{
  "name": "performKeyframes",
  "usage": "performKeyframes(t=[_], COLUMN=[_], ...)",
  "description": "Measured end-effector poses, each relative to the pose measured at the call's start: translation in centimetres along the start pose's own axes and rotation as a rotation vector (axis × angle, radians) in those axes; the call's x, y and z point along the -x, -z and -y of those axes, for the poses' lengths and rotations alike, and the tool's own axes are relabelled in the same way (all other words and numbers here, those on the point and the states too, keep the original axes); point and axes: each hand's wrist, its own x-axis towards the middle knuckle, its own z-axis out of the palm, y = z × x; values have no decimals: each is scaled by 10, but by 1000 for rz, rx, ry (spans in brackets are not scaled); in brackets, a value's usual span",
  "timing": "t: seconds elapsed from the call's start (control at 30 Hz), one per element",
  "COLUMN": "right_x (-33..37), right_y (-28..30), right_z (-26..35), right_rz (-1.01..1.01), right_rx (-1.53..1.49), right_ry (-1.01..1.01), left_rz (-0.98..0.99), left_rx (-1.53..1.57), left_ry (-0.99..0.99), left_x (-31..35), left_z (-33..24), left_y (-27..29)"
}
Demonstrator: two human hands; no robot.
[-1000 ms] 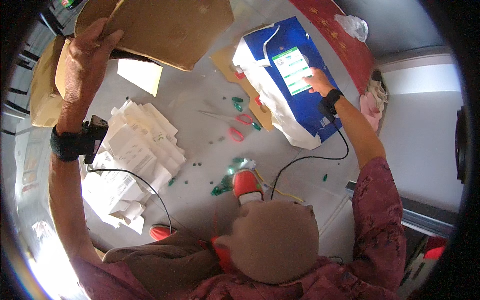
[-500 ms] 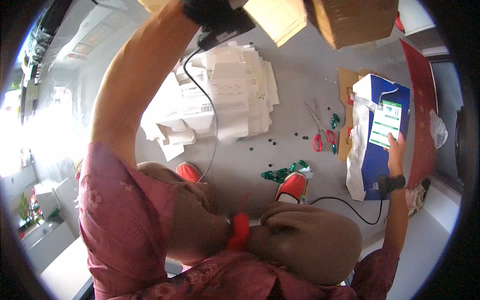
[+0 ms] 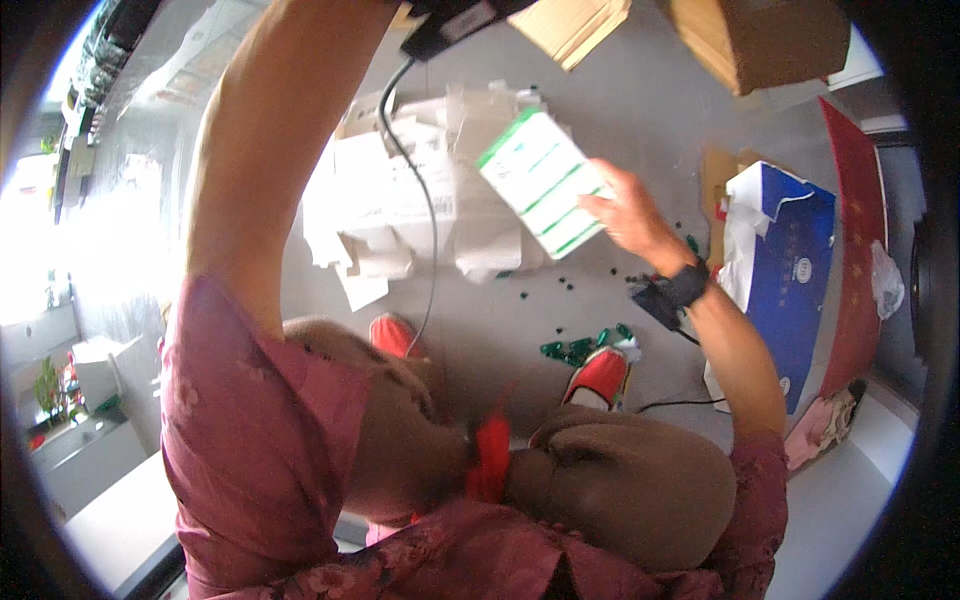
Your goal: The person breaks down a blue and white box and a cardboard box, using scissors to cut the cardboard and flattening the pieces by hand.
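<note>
My right hand [image 3: 632, 212] holds a small white box with green stripes [image 3: 541, 183], lifted above the grey floor. My left arm [image 3: 270, 160] reaches up past the top edge of the picture, so the left hand itself is out of view. A black strap unit [image 3: 455, 22] with a cable sits at that wrist. Below the box lies a heap of flattened white cartons [image 3: 400, 215]. A blue and white bag [image 3: 780, 260] stands to the right of my right hand.
Brown cardboard boxes [image 3: 770, 40] sit at the top right, flat cardboard [image 3: 575, 25] beside them. A red panel [image 3: 860, 240] leans past the blue bag. Small green bits [image 3: 580, 345] are scattered near my red shoes [image 3: 597, 375]. A black cable [image 3: 425, 210] hangs down.
My right hand has lifted the white and green box out of the blue bag and carried it left, over the white cartons. My left arm has stayed raised.
</note>
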Motion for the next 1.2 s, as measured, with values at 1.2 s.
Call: performKeyframes(t=[1.2], right_x=[73], right_y=[104], right_z=[43], right_rz=[-624], right_rx=[-378], right_ry=[205], left_rz=[458], left_rx=[-668], left_ry=[-640], left_x=[76], left_z=[-7], left_y=[-55])
